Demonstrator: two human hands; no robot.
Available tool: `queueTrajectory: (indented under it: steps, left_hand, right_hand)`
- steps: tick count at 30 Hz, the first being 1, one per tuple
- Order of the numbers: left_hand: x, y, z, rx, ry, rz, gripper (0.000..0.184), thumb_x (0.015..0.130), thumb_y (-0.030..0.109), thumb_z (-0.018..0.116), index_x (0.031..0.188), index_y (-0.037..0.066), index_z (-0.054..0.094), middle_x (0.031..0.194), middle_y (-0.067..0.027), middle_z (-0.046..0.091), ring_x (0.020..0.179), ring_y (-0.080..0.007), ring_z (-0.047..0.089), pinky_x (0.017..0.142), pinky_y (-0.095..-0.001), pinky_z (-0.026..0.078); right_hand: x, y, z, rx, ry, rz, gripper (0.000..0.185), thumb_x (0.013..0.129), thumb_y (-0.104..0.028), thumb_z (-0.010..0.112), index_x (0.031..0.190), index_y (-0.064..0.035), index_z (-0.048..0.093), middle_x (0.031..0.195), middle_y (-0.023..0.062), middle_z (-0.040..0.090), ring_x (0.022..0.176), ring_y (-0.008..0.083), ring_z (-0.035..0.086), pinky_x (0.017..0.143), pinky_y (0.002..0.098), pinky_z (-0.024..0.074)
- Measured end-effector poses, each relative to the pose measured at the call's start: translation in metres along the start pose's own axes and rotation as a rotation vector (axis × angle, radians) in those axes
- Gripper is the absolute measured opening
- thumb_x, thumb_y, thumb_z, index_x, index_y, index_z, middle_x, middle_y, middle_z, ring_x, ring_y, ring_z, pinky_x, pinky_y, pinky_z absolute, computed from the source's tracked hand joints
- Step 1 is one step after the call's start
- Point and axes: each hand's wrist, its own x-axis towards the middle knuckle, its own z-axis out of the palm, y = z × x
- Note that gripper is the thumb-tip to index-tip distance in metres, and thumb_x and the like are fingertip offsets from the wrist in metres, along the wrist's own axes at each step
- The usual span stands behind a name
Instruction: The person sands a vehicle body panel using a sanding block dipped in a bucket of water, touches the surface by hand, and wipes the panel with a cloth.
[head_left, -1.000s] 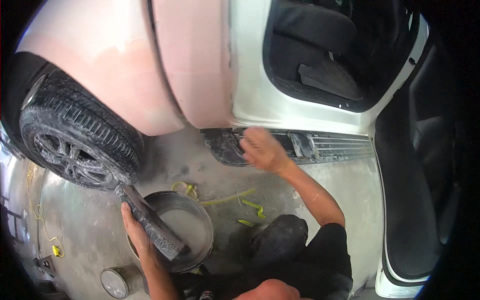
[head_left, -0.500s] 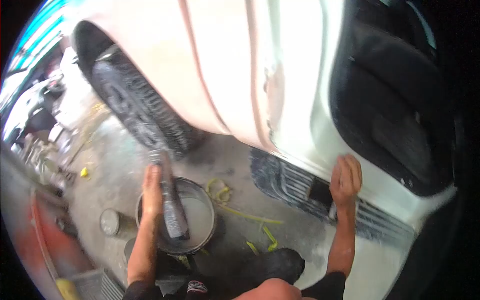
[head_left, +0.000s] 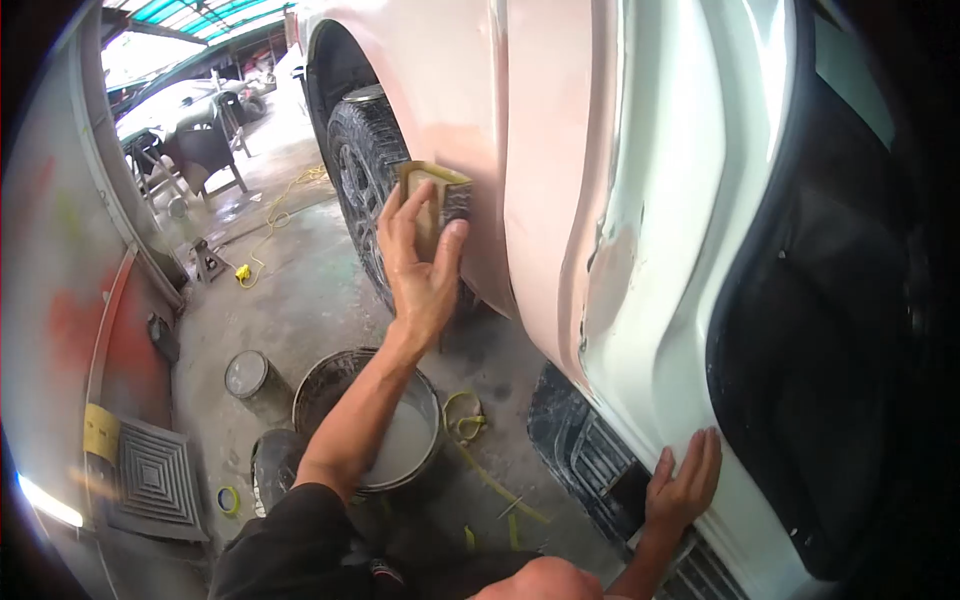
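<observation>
My left hand [head_left: 420, 285] grips a sanding block [head_left: 440, 180] wrapped in brownish sandpaper, thumb on one side and fingers on the other. The block is at the pinkish car body panel [head_left: 545, 190], just behind the wheel [head_left: 362, 165]; whether it touches the panel is hard to tell. On the white door sill [head_left: 625, 415], low at the right, my right hand [head_left: 683, 487] lies with its fingers extended, holding nothing. A bare, chipped patch [head_left: 612, 275] shows on the bodywork between the two hands.
Below my left arm stands a bucket [head_left: 436, 430] of cloudy water, with a lidded can [head_left: 247, 373] beside it. Yellow tape strips [head_left: 490, 480] lie on the floor. A black side step [head_left: 575, 425] runs under the sill. At left are a wall [head_left: 60, 250] and a grey ridged panel [head_left: 160, 475].
My left hand has lifted the sanding block from over the bucket up to the body panel. My right hand has opened from a curled pose and lies flatter on the sill. The view has shifted.
</observation>
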Motion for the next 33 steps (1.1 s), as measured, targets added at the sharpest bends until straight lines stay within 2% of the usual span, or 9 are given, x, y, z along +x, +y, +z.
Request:
queueTrajectory:
  steps: [3, 9, 12, 18, 21, 25, 29, 33]
  left_hand:
    - [-0.002, 0.008, 0.017, 0.080, 0.021, 0.061, 0.053, 0.098, 0.018, 0.078, 0.147, 0.005, 0.060, 0.154, -0.0241, 0.050, 0.151, -0.0397, 0.041, 0.120, -0.0500, 0.038]
    - [-0.009, 0.022, 0.031, 0.055, 0.000, -0.079, 0.052, 0.093, 0.013, 0.082, 0.142, 0.004, 0.066, 0.156, -0.0287, 0.046, 0.149, -0.0421, 0.043, 0.118, -0.0514, 0.040]
    - [-0.012, 0.017, 0.033, 0.061, -0.025, -0.091, 0.060, 0.090, 0.009, 0.084, 0.146, 0.007, 0.064, 0.158, -0.0297, 0.044, 0.149, -0.0440, 0.043, 0.118, -0.0517, 0.040]
    - [-0.006, 0.027, 0.022, 0.101, -0.080, -0.079, 0.068, 0.087, 0.009, 0.085, 0.150, 0.012, 0.062, 0.164, -0.0308, 0.038, 0.150, -0.0452, 0.041, 0.120, -0.0513, 0.038]
    - [-0.003, 0.025, 0.021, 0.115, -0.082, -0.054, 0.069, 0.087, 0.009, 0.085, 0.151, 0.012, 0.061, 0.164, -0.0309, 0.037, 0.148, -0.0448, 0.042, 0.120, -0.0511, 0.037]
    - [-0.003, 0.032, 0.019, 0.097, -0.077, -0.066, 0.067, 0.087, 0.010, 0.085, 0.150, 0.011, 0.062, 0.164, -0.0306, 0.037, 0.144, -0.0448, 0.044, 0.118, -0.0510, 0.037]
    - [-0.001, 0.024, 0.019, 0.070, -0.058, -0.033, 0.065, 0.088, 0.011, 0.084, 0.149, 0.011, 0.063, 0.163, -0.0298, 0.039, 0.142, -0.0452, 0.045, 0.116, -0.0510, 0.038]
    - [0.037, 0.024, 0.016, 0.058, -0.036, -0.026, 0.065, 0.086, 0.011, 0.084, 0.148, 0.011, 0.064, 0.161, -0.0298, 0.041, 0.139, -0.0460, 0.046, 0.115, -0.0517, 0.038]
  right_hand:
    - [-0.009, 0.008, -0.006, -0.009, -0.024, 0.021, 0.045, 0.109, -0.024, 0.060, 0.133, 0.0134, 0.062, 0.141, 0.0309, 0.061, 0.132, 0.0487, 0.060, 0.111, 0.0560, 0.0511]
    - [-0.006, 0.016, -0.027, 0.106, -0.110, 0.055, 0.038, 0.108, -0.019, 0.059, 0.125, 0.0145, 0.065, 0.133, 0.0309, 0.065, 0.126, 0.0500, 0.063, 0.109, 0.0566, 0.0532]
    - [-0.007, 0.025, -0.029, 0.145, -0.076, 0.018, 0.031, 0.105, -0.012, 0.062, 0.120, 0.0138, 0.068, 0.132, 0.0327, 0.066, 0.125, 0.0489, 0.065, 0.108, 0.0537, 0.0543]
    - [-0.007, 0.031, -0.026, 0.140, 0.036, -0.076, 0.026, 0.105, -0.009, 0.060, 0.111, 0.0138, 0.071, 0.126, 0.0328, 0.068, 0.120, 0.0487, 0.068, 0.104, 0.0531, 0.0574]
    - [0.002, 0.017, -0.035, 0.126, -0.002, 0.013, 0.026, 0.105, -0.009, 0.060, 0.112, 0.0130, 0.071, 0.125, 0.0313, 0.069, 0.118, 0.0471, 0.069, 0.102, 0.0526, 0.0584]
    - [-0.004, 0.021, -0.025, 0.087, 0.045, 0.003, 0.025, 0.105, -0.011, 0.060, 0.110, 0.0113, 0.070, 0.122, 0.0274, 0.070, 0.117, 0.0467, 0.069, 0.103, 0.0546, 0.0582]
    - [-0.004, 0.022, -0.016, 0.057, 0.115, -0.028, 0.022, 0.103, -0.008, 0.061, 0.110, 0.0110, 0.071, 0.121, 0.0297, 0.071, 0.112, 0.0461, 0.071, 0.098, 0.0521, 0.0594]
    - [-0.009, 0.023, -0.008, 0.030, 0.093, 0.022, 0.023, 0.102, -0.010, 0.060, 0.109, 0.0099, 0.070, 0.119, 0.0265, 0.071, 0.113, 0.0456, 0.071, 0.101, 0.0531, 0.0595]
